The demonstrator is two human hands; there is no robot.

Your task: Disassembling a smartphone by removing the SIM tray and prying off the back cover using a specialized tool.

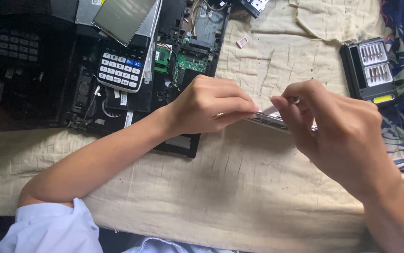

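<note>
A thin flat part (270, 118), pale and silvery, is held edge-on between the two hands above the cream cloth (239, 187). The left hand (206, 105) is closed on its near end, the fingertips pinched along the long edge. The right hand (338, 126) is closed around the far end, the thumb and forefinger pressed at the top corner, where a small light tab seems to be gripped; what exactly is nipped there cannot be told, as the fingers hide it.

The step in hand is judged to be the prying or peeling of a layer off this part. A steady pinch by the left hand and a slow, even pull by the right would be called for next, so that the thin piece is not bent.

An opened laptop base (173, 61), its green board shown, lies behind the left hand, with a calculator (122, 68) laid on it. A case of screwdriver bits (370, 70) stands open well to the right, and a small pink frame (242, 42) lies on the cloth
</note>
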